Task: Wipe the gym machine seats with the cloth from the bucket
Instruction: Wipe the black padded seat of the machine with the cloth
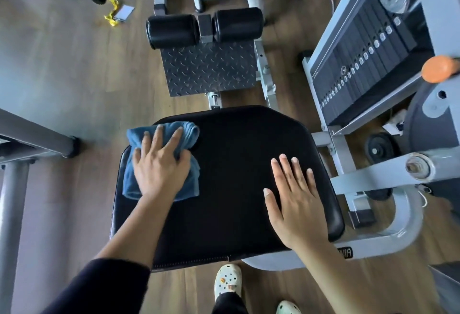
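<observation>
Nearest, the right hand (296,201) lies flat with straight fingers on the wide black padded vinyl seat (236,159), holding nothing; a little further, the left hand (159,164) presses with spread fingers on the soft blue towel cloth (191,132), at the seat's far left corner; the cloth looks light and limp, so it may bunch; a palm on its middle should steer it best; the seat's left edge runs under the cloth; the seat's middle is open room for moving; beyond stand a grey checker-plate footrest (209,72) and two black roller pads (204,30).
</observation>
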`<action>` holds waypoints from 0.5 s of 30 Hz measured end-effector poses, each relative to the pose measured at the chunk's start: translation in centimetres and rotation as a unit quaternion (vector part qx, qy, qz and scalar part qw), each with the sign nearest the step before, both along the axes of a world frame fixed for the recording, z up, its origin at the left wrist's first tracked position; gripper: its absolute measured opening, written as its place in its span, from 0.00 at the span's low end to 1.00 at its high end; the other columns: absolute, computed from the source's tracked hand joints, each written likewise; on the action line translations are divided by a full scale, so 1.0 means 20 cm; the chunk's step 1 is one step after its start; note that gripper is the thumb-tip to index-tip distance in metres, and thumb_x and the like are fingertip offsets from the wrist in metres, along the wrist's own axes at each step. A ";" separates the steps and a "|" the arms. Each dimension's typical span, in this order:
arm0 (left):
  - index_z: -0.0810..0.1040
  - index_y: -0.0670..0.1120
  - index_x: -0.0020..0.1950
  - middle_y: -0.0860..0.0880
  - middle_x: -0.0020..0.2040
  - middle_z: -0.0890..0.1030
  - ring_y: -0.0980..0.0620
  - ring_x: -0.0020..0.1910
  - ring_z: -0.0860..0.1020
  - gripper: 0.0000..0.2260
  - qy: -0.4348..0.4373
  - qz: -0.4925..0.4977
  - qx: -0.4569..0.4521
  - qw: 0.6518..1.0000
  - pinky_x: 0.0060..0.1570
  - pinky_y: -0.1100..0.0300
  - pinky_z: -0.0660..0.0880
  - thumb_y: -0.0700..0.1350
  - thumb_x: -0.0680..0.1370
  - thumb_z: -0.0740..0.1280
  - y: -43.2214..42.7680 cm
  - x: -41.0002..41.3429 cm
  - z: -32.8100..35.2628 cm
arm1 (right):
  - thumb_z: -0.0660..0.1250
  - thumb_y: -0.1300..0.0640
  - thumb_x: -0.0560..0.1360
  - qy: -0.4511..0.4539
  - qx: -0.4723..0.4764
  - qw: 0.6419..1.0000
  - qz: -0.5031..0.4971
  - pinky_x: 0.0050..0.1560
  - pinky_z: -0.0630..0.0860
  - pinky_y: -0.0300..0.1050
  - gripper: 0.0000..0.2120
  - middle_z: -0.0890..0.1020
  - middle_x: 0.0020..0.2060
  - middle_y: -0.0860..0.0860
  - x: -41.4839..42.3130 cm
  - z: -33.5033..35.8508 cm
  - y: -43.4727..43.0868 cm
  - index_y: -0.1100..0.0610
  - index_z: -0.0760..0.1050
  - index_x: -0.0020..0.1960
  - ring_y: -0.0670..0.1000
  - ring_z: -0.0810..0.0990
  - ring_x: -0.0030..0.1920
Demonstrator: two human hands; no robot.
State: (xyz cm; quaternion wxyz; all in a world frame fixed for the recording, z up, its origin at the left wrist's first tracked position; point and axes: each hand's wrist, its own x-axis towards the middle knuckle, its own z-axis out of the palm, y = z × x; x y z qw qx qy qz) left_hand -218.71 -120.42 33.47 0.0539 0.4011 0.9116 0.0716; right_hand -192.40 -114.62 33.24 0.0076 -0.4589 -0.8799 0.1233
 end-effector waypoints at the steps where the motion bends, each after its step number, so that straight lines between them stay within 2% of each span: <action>1: 0.69 0.58 0.70 0.48 0.74 0.65 0.43 0.73 0.61 0.24 -0.001 -0.019 0.002 1.000 0.68 0.43 0.59 0.57 0.74 0.55 0.06 0.05 0.00 | 0.43 0.43 0.81 -0.001 -0.001 1.000 0.000 0.75 0.49 0.55 0.28 0.53 0.77 0.50 0.00 0.00 0.00 0.54 0.53 0.77 0.51 0.48 0.77; 5: 0.70 0.58 0.70 0.48 0.72 0.68 0.43 0.72 0.64 0.23 -0.002 -0.164 0.021 0.986 0.67 0.43 0.64 0.56 0.75 0.55 0.00 0.13 -0.02 | 0.44 0.43 0.81 0.002 -0.007 1.000 0.001 0.75 0.48 0.54 0.28 0.53 0.77 0.50 0.00 0.00 0.01 0.53 0.52 0.77 0.50 0.47 0.77; 6: 0.71 0.58 0.69 0.48 0.72 0.69 0.42 0.71 0.65 0.23 -0.002 -0.173 0.024 0.985 0.66 0.43 0.65 0.56 0.75 0.55 -0.05 0.09 -0.02 | 0.44 0.43 0.81 0.002 -0.008 1.000 0.000 0.75 0.49 0.54 0.28 0.53 0.77 0.50 0.01 0.01 0.01 0.53 0.52 0.77 0.50 0.47 0.77; 8: 0.72 0.58 0.69 0.47 0.71 0.69 0.42 0.71 0.66 0.23 0.005 -0.131 0.018 0.991 0.64 0.44 0.66 0.56 0.74 0.56 -0.06 -0.01 -0.02 | 0.44 0.44 0.81 0.003 -0.010 1.000 -0.003 0.75 0.49 0.54 0.28 0.54 0.77 0.50 0.00 0.01 0.01 0.54 0.53 0.77 0.50 0.47 0.77; 11: 0.69 0.58 0.70 0.49 0.73 0.66 0.43 0.72 0.62 0.23 0.000 -0.043 -0.006 0.999 0.67 0.45 0.60 0.56 0.75 0.56 0.13 -0.03 -0.02 | 0.45 0.44 0.81 0.003 -0.010 1.000 -0.003 0.75 0.49 0.54 0.28 0.54 0.77 0.50 0.00 0.00 0.01 0.54 0.53 0.77 0.51 0.48 0.77; 12: 0.68 0.59 0.70 0.49 0.74 0.65 0.44 0.73 0.61 0.23 -0.006 -0.052 -0.006 0.999 0.68 0.45 0.59 0.56 0.75 0.56 0.19 0.02 -0.02 | 0.45 0.44 0.81 0.004 -0.011 1.000 -0.004 0.74 0.49 0.54 0.28 0.55 0.77 0.50 0.00 0.00 0.01 0.54 0.53 0.77 0.51 0.49 0.77; 15: 0.70 0.58 0.69 0.48 0.73 0.67 0.43 0.72 0.63 0.23 -0.017 -0.170 0.024 0.985 0.69 0.45 0.62 0.56 0.75 0.56 0.25 0.17 -0.02 | 0.47 0.44 0.81 0.016 -0.014 1.000 -0.003 0.74 0.48 0.53 0.28 0.56 0.76 0.51 0.00 0.01 0.01 0.55 0.55 0.77 0.51 0.50 0.77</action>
